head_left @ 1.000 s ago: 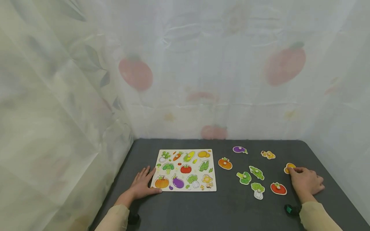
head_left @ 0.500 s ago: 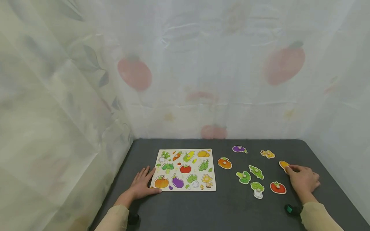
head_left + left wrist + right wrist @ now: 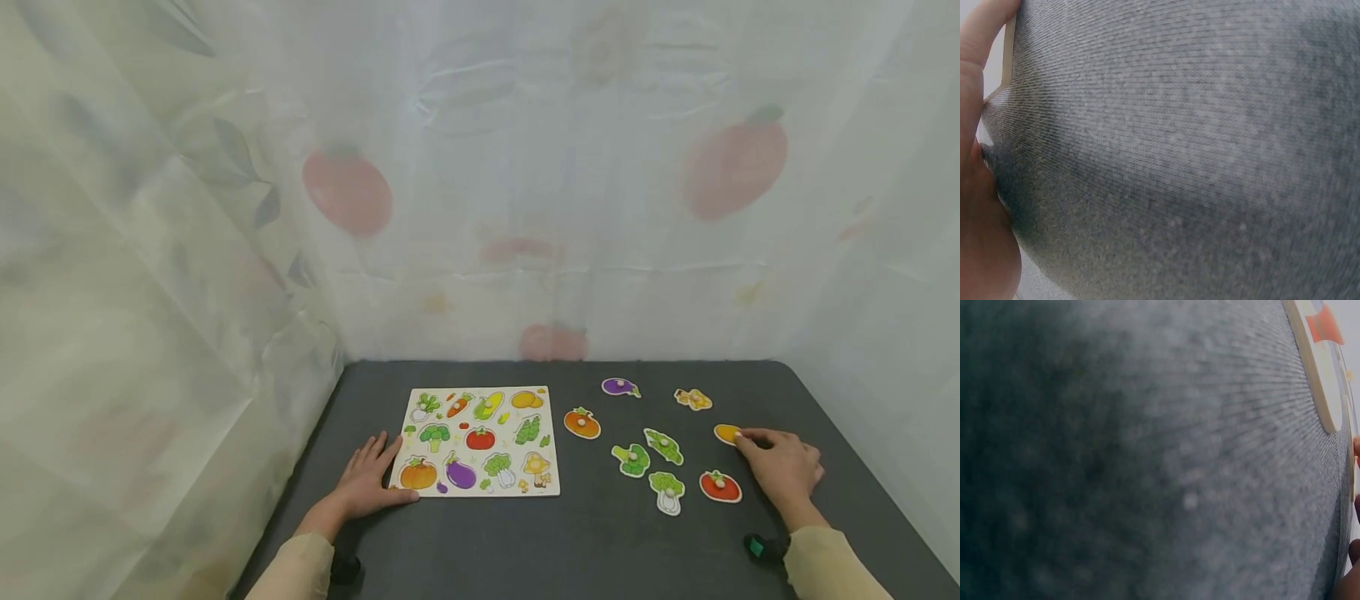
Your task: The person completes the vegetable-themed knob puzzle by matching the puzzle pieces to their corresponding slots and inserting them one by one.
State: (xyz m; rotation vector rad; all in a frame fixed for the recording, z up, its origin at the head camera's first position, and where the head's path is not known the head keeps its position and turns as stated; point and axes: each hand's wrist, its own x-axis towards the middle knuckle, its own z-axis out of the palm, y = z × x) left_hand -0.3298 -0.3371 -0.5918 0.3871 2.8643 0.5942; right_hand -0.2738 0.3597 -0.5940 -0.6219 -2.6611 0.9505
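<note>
At the right of the head view my right hand (image 3: 783, 467) pinches the edge of a yellow rounded puzzle piece (image 3: 726, 434) with thumb and fingers. Only slivers of that hand show in the right wrist view. My left hand (image 3: 367, 479) lies with spread fingers along the left edge of a white vegetable puzzle board (image 3: 480, 492); its thumb (image 3: 972, 81) touches the board's corner. Carrot (image 3: 459, 406), corn (image 3: 489, 406) and radish-like (image 3: 425, 407) pieces with knobs sit in the board's back row. Nearest to my right hand lies a red tomato piece (image 3: 720, 487).
Loose knobbed pieces lie between board and right hand: eggplant (image 3: 621, 387), pumpkin (image 3: 582, 423), mushroom (image 3: 693, 400), pea pod (image 3: 663, 447), broccoli (image 3: 631, 460) and bok choy (image 3: 667, 493). Curtains (image 3: 555, 208) surround the dark table (image 3: 510, 550) at back and sides.
My right hand has moved slightly left, and the yellow piece has shifted left and turned with it. My left hand stays at the board.
</note>
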